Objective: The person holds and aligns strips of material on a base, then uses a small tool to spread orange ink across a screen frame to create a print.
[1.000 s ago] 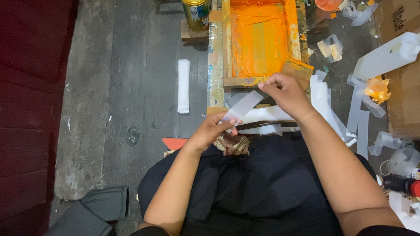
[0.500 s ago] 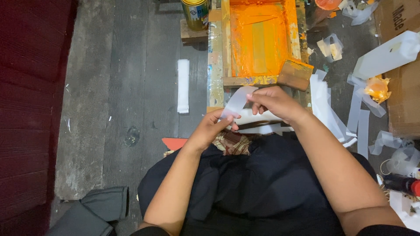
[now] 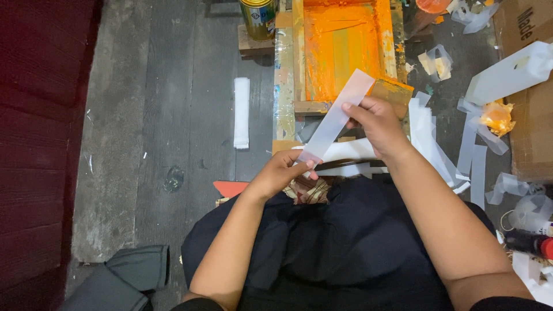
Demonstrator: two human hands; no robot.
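Note:
I hold a long translucent white strip (image 3: 339,115) slanted over my lap. My left hand (image 3: 283,173) pinches its lower end near my knees. My right hand (image 3: 375,121) grips the strip higher up along its right edge, so the top end sticks out over the wooden printing frame (image 3: 299,69). Orange ink covers the frame's mesh (image 3: 340,46). More white strips (image 3: 351,151) lie just under my hands in front of the frame.
A folded white strip (image 3: 241,112) lies on the grey floor at left. A gold can (image 3: 258,17) stands on a wood block by the frame. Loose strips (image 3: 478,167), a cardboard box (image 3: 527,132) and crumpled orange-stained plastic (image 3: 495,117) crowd the right. A dark red wall (image 3: 40,144) runs along the left.
The strip was bent and low between my hands; now it is pulled out straight and raised, with my right hand moved up and to the right along it.

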